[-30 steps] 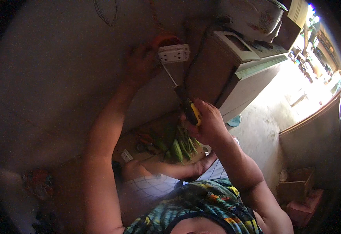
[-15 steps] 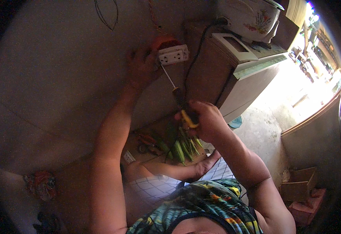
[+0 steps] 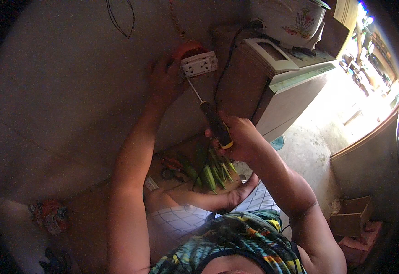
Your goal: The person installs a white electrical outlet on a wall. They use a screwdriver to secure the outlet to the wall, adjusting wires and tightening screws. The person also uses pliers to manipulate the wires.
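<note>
A white electrical outlet (image 3: 199, 64) with sockets in its face sits at the front of an orange box (image 3: 191, 47) against the wall. At its left side, my left hand (image 3: 165, 77) grips it, the fingers dim in shadow. In my right hand (image 3: 239, 137) is a screwdriver (image 3: 216, 124) with a black and yellow handle. Its thin metal shaft slants up and left, and the tip meets the outlet's lower left corner. What the tip touches there is too small to make out.
A wooden cabinet (image 3: 242, 75) stands right of the outlet, with a floral-patterned appliance (image 3: 295, 23) and a white frame (image 3: 270, 55) on top. A black cord (image 3: 229, 64) hangs down its side. Below lie green vegetables (image 3: 211, 176), pliers (image 3: 174, 169) and another white outlet (image 3: 151, 183).
The screwdriver handle has turned in my right hand, and the fingers have shifted on it. The tip stays at the outlet's corner. My left hand keeps its place beside the outlet.
</note>
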Motion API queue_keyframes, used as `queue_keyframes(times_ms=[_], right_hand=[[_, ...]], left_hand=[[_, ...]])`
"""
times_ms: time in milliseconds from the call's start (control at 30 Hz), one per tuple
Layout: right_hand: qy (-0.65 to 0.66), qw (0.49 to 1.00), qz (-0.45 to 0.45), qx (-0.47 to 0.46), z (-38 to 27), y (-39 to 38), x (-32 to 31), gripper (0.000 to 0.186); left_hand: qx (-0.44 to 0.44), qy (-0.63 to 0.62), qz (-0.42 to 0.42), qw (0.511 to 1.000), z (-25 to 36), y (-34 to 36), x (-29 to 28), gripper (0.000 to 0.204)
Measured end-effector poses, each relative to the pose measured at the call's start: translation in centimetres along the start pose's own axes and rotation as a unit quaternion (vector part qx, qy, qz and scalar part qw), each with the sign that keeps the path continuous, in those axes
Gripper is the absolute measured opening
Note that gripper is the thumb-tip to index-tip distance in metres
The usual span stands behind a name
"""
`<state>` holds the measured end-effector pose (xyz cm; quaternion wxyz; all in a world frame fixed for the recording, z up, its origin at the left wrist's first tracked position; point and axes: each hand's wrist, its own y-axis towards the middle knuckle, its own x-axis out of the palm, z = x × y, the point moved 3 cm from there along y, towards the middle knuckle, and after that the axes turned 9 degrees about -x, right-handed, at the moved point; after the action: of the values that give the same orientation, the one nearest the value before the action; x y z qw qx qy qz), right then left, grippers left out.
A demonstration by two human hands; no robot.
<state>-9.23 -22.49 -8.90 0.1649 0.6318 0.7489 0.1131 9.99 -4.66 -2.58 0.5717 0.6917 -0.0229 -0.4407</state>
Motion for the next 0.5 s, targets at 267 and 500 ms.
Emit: queue_keyframes(times_ms=[267, 500], right_hand=[[0.35, 0.865, 0.168, 0.317, -4.3, 1.0, 2.4, 0.033], [0.214, 0.942, 0.092, 0.242, -0.7, 0.3, 0.7, 0.03]], left_hand=[[-0.022, 0.009, -0.028, 0.999, 0.5, 0.1, -1.9, 0.086], [-0.046, 0.013, -0.083, 0.995, 0.5, 0.2, -0.8, 0.088]])
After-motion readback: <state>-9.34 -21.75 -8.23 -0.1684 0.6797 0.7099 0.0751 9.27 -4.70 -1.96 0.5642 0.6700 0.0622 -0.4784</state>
